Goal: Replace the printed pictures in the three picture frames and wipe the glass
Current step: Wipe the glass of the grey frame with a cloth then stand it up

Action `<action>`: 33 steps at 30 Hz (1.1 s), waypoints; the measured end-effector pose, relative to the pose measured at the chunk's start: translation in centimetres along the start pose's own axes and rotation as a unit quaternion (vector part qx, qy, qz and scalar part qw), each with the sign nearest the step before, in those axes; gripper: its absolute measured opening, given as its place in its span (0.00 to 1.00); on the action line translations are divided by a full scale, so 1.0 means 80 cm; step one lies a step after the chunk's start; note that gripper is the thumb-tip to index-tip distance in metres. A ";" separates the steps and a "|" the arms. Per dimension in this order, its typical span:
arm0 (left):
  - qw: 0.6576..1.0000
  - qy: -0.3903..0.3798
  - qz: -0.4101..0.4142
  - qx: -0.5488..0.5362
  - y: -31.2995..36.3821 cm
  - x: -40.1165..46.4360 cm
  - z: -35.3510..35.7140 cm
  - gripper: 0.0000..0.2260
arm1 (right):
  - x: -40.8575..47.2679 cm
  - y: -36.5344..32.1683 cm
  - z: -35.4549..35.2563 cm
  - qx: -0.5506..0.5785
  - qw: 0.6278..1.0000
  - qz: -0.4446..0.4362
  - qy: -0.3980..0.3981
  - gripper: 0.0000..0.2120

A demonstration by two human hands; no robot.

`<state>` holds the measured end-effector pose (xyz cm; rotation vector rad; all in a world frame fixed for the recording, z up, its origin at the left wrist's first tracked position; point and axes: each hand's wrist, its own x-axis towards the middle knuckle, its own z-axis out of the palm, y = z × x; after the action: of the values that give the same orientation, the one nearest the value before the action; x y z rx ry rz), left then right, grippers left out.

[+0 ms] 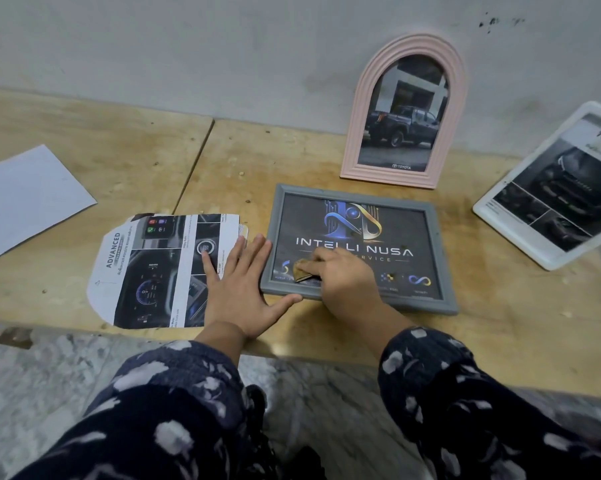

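Pressing a small folded tan cloth [302, 270] against the glass, the right hand [344, 275] has its fingers curled closed around the wad, working near the lower left corner of the grey rectangular picture frame [444, 258] that lies flat on the worn wooden tabletop [119, 150]. The left hand [240, 285] lies spread and empty just beside that frame's left edge, thumb along the bottom rail, bracing it. I judge the frame light and rigid, liable to skate under rubbing, and its glass brittle, so hold it by the rails. Under the left fingertips lies a cut glossy dashboard print [146, 271], thin and floppy. Beyond the right hand stands a pink arched frame [356, 133]; further right leans a white frame [493, 199].
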<state>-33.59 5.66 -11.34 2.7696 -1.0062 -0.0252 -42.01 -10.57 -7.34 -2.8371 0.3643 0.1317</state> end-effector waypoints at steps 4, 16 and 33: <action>1.000 0.009 -0.016 0.005 0.000 -0.004 0.002 0.46 | -0.003 0.004 -0.013 0.022 0.999 0.017 -0.031 0.28; 0.990 -0.120 -0.051 0.052 0.024 -0.004 -0.029 0.50 | -0.011 -0.001 -0.015 0.020 1.000 0.014 -0.008 0.29; 0.996 0.073 -0.001 -0.053 0.101 -0.005 0.020 0.49 | 0.100 0.089 -0.074 0.015 0.988 0.127 0.086 0.13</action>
<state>-39.16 -0.47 -11.43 2.6337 -0.9383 0.1183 -35.81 -20.79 -4.49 -2.7680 0.7591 -0.0670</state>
